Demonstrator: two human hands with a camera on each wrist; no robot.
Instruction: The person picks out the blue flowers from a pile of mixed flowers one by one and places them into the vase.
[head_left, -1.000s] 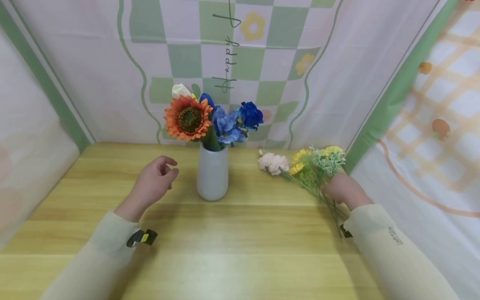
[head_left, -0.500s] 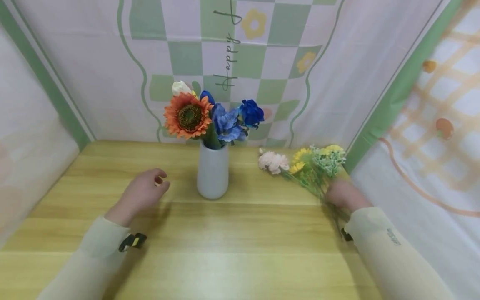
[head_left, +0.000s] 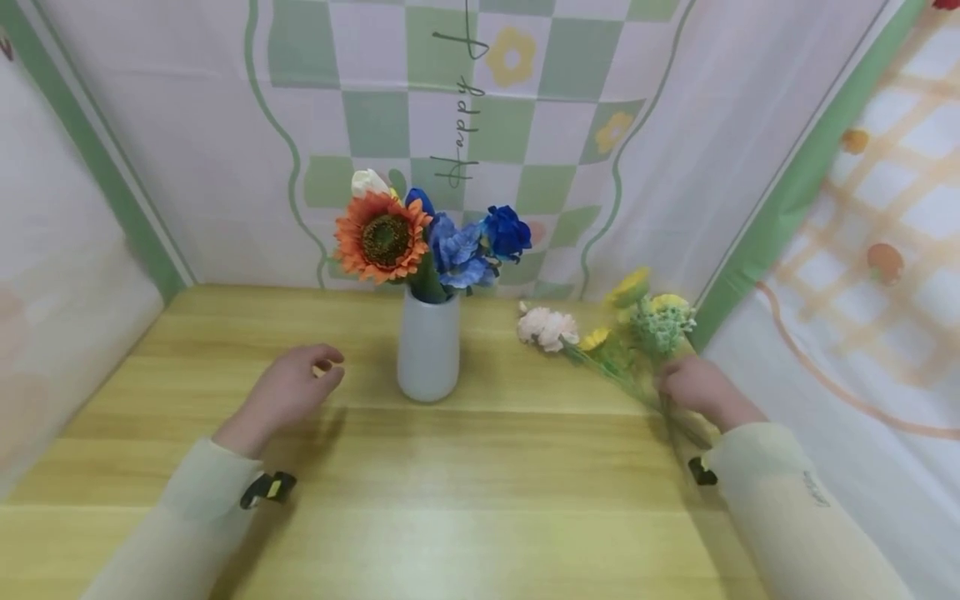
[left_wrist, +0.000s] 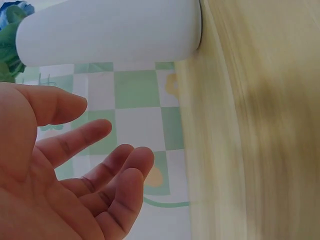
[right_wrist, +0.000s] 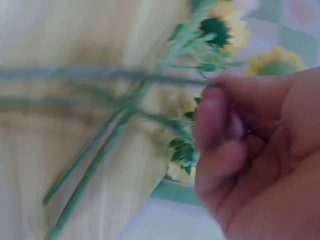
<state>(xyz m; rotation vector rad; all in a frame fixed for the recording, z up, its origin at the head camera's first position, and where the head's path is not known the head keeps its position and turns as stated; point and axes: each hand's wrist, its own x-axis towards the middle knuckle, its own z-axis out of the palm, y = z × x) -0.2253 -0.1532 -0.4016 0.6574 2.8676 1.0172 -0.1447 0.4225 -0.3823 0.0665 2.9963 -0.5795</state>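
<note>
My right hand (head_left: 697,387) pinches a green flower stem (right_wrist: 125,74) between thumb and finger, at the right of the table. A yellow flower (head_left: 628,287) stands raised above the pile and appears to be on that stem, though the join is hidden. Around it are another yellow flower (head_left: 595,338), a pale green sprig (head_left: 663,325) and a pink flower (head_left: 547,327). My left hand (head_left: 288,387) hovers left of the white vase (head_left: 429,350), fingers loosely bent, holding nothing. From the vase rise an orange sunflower (head_left: 384,237), blue flowers (head_left: 459,250) and a white tulip (head_left: 370,182).
Other loose green stems (right_wrist: 90,180) cross on the wooden table (head_left: 465,500) beneath my right hand. A checkered cloth (head_left: 502,125) hangs behind the table, with further cloths (head_left: 862,250) along the sides.
A yellow flower has lifted and tilted up from the pile as my right hand shifts slightly right. My left hand has drawn back from beside the vase toward the lower left.
</note>
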